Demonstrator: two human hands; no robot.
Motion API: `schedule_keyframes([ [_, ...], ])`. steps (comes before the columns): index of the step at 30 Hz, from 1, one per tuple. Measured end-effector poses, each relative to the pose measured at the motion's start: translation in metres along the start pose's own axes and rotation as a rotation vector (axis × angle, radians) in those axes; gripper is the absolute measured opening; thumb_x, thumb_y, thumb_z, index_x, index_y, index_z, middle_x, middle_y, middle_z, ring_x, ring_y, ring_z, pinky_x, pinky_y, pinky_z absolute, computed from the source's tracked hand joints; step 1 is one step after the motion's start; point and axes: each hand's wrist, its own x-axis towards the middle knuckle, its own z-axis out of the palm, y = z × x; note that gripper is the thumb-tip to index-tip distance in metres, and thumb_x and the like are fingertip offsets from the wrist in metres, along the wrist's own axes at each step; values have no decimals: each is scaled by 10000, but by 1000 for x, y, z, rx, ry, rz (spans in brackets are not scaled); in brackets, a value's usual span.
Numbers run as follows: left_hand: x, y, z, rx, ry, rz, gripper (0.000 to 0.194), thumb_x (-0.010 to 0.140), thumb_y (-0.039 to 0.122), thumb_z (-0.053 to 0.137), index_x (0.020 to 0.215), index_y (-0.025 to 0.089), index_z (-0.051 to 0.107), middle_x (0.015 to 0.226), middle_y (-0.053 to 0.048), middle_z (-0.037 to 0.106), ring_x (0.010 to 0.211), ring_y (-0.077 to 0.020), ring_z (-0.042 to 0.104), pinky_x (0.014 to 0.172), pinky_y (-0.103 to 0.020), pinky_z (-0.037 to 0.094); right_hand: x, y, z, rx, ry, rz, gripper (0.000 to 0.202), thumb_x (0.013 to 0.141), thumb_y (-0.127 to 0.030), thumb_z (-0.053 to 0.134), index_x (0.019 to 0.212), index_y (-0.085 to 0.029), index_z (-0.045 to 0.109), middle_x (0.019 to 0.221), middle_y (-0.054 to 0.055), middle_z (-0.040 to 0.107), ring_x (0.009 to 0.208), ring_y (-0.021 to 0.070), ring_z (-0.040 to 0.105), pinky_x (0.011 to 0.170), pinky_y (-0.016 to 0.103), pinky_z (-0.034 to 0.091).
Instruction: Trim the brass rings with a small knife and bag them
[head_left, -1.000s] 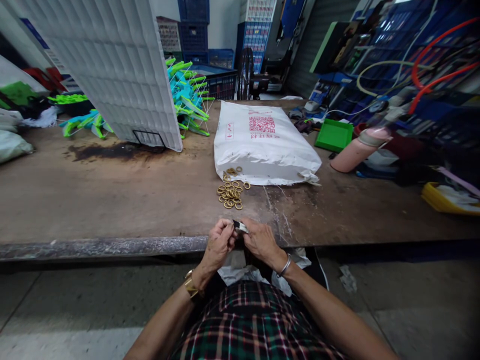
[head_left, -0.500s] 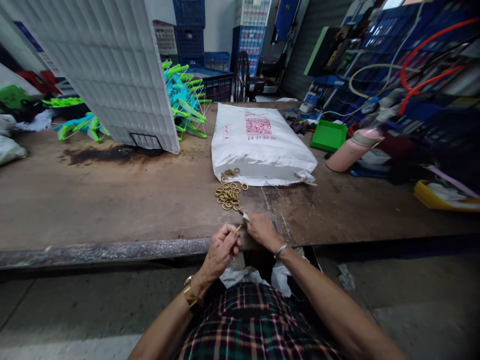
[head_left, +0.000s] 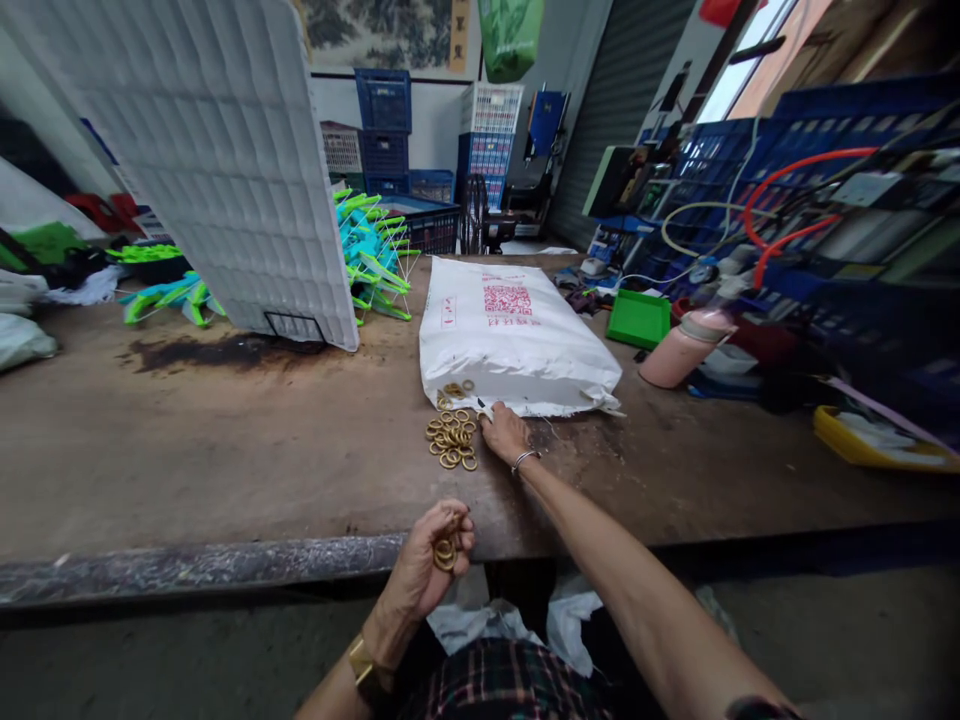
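Several brass-coloured rings (head_left: 445, 553) lie in my left hand (head_left: 431, 560), whose fingers curl round them at the table's front edge. My right hand (head_left: 505, 434) is at the front of a white sack (head_left: 517, 340) with red print, its fingers closed on a small tool (head_left: 484, 406) with a dark tip and a pale body. Just left of those fingers a pile of brass rings (head_left: 450, 438) rests on the table, and a few more rings lie against the sack's front left corner. One ring touches or nearly touches my right fingertips.
A tall white ribbed panel (head_left: 225, 170) stands on the brown table (head_left: 225, 480) at the left, with green and blue plastic pieces (head_left: 371, 255) behind it. To the right are a green tray (head_left: 639, 320), a pink bottle (head_left: 686, 350) and a yellow tray (head_left: 877, 440).
My right hand has moved forward to the sack with the tool. My left hand has turned palm up, showing the rings in it. The view has tilted upward.
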Motion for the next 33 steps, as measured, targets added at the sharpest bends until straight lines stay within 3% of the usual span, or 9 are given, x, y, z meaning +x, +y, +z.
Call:
schedule_keyframes([
  [4, 5, 0, -4, -63, 56, -8, 290, 614, 323, 725, 650, 132, 509, 722, -23, 571, 628, -109, 568, 403, -154, 295, -1, 2, 2, 4, 40, -15, 267, 834, -275, 408, 1053, -154, 502, 1044, 135, 599, 902, 224, 591, 658, 282, 365],
  [7, 8, 1, -4, -7, 91, 18, 308, 600, 318, 737, 663, 144, 491, 709, -15, 570, 632, -115, 579, 396, -147, 279, -16, 10, 2, 69, 74, -120, 221, 836, -240, 387, 995, -155, 516, 898, 98, 626, 784, 189, 582, 629, 268, 337],
  [11, 11, 3, 1, 165, 145, 110, 360, 623, 418, 711, 743, 158, 493, 631, 29, 522, 498, -63, 489, 368, -134, 245, -64, 18, -3, 322, 8, -379, 187, 844, -269, 379, 905, -183, 533, 714, 18, 587, 641, 145, 519, 601, 243, 329],
  [16, 10, -4, 6, 372, 172, 167, 430, 644, 532, 656, 827, 175, 500, 577, 63, 475, 414, -36, 389, 352, -136, 222, -120, 22, -7, 533, -62, -536, 172, 818, -252, 400, 884, -188, 545, 792, 33, 591, 707, 142, 513, 659, 242, 368],
  [22, 3, -14, 3, 579, 182, 207, 349, 680, 490, 630, 726, 170, 499, 471, 83, 389, 384, -45, 302, 376, -174, 214, -136, 22, -2, 694, -107, -469, 146, 820, -287, 416, 781, -190, 517, 672, -16, 500, 604, 116, 446, 578, 227, 338],
  [29, -2, -17, 7, 931, 210, 601, 172, 760, 303, 570, 657, 165, 577, 593, 21, 513, 578, -101, 433, 574, -211, 333, -140, 17, -9, 773, -207, -280, 302, 822, -392, 392, 610, -190, 464, 548, -42, 437, 524, 101, 388, 524, 234, 287],
  [33, -5, -18, 8, 1024, 217, 650, 137, 765, 266, 554, 672, 171, 585, 617, 10, 539, 606, -109, 455, 613, -220, 345, -143, 17, -12, 864, -328, -214, 370, 819, -379, 378, 516, -183, 461, 481, -39, 437, 478, 90, 377, 511, 233, 292],
])
